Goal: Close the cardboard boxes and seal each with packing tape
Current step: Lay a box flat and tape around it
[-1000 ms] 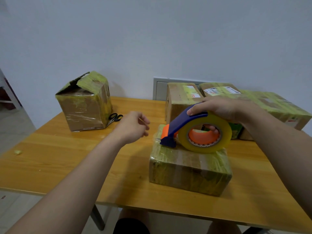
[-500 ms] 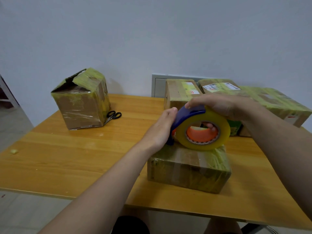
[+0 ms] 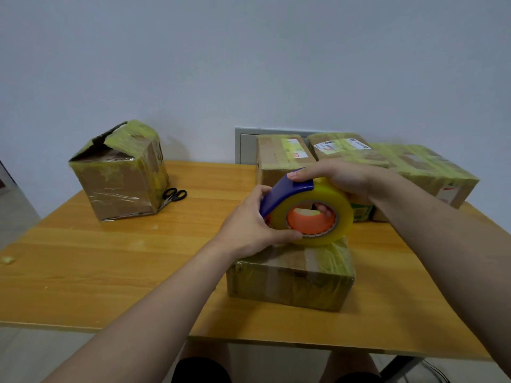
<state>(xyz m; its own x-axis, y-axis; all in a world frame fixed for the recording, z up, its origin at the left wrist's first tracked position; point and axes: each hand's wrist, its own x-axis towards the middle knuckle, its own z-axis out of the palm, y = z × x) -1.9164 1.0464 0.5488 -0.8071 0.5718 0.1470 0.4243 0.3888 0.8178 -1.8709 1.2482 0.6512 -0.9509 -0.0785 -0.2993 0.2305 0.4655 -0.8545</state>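
Left hand (image 3: 249, 225) — free in the air a second ago, loosely curled — now sits at the front of the tape dispenser (image 3: 341, 214), fingers wrapped over the blue nose, thumb at the roll's lower rim. Right hand (image 3: 340, 178) unchanged: grips the dispenser from above, fingers through the orange core. Dispenser sits on top of the flat box (image 3: 290, 280), near the middle of the surface (image 3: 110, 272); that box is already heavily taped. Judgement: left hand is going for the tape's free end — start of a strip, none laid yet. Torn box (image 3: 121, 178) far left, top gaping, scissors (image 3: 174, 196) just beside it, probably awaits sealing.
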